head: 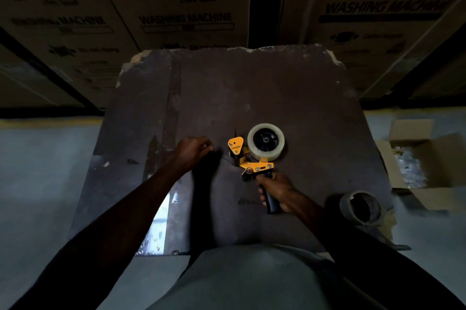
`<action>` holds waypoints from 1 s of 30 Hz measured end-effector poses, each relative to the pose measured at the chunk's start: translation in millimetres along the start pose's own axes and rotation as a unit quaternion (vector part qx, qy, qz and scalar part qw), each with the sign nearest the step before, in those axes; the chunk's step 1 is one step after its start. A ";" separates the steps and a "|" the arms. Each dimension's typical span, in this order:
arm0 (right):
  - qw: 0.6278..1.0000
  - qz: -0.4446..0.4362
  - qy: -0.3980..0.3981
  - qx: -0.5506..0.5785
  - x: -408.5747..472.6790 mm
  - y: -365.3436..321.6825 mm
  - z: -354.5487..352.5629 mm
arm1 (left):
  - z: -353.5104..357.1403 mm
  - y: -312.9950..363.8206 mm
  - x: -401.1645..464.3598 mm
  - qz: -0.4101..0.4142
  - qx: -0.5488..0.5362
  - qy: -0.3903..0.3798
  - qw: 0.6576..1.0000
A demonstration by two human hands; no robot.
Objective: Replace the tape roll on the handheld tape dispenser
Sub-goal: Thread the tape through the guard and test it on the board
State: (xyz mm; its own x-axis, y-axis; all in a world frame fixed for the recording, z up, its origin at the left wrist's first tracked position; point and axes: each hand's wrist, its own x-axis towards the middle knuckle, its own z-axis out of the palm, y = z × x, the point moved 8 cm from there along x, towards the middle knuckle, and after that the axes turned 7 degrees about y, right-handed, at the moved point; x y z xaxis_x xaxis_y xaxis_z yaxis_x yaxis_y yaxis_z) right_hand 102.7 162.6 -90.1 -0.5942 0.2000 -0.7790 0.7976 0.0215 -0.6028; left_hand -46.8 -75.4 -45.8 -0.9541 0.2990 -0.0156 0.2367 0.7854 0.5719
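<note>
Down on the dark, scuffed brown bench (pixel 290 87), the yellow-and-black handheld tape dispenser (pixel 248 161) is lying on its side, with a full roll of clear tape (pixel 266 141) sitting on its black hub. The right hand (pixel 278 192) is gripping the dispenser's dark handle, its fingers (pixel 263 193) wrapped tight around it. The left hand (pixel 194 149) is hovering just to the left of the dispenser's yellow front plate, its fingers curled together in a loose pinch; whether they are holding a tape end is too dim to tell. A worn grey cardboard tape core (pixel 360 207) is lying near the bench's right edge, close beside the right forearm. Behind the bench, large cardboard washing-machine boxes (pixel 186 7) are standing, and an open small cardboard carton (pixel 426 158) is sitting on the floor to the right.
</note>
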 end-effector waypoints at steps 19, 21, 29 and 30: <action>1.000 -0.015 -0.014 -0.008 -1.5 0.7 -0.6 | 51.0 7.5 16.4 -0.320 -0.312 0.064 0.892; 1.000 -0.006 -0.014 0.001 -2.2 2.1 -0.4 | 50.5 9.1 12.8 -0.321 -0.329 0.057 0.886; 0.927 -0.197 0.152 -0.280 -14.7 -41.6 -25.7 | 52.7 29.5 -2.3 -0.273 -0.418 0.026 0.866; 0.885 -0.252 0.213 -0.328 -28.7 -58.2 -29.9 | 52.5 29.9 -3.0 -0.275 -0.418 0.026 0.865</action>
State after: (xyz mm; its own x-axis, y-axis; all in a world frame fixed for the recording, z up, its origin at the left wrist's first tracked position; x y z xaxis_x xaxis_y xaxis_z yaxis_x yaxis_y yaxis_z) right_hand 76.5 184.9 -27.5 -0.9102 0.3509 -0.2198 0.4138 0.7489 -0.5176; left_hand -27.3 -24.3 -71.7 -0.8925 -0.0364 -0.4496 -0.4503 0.1278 0.8837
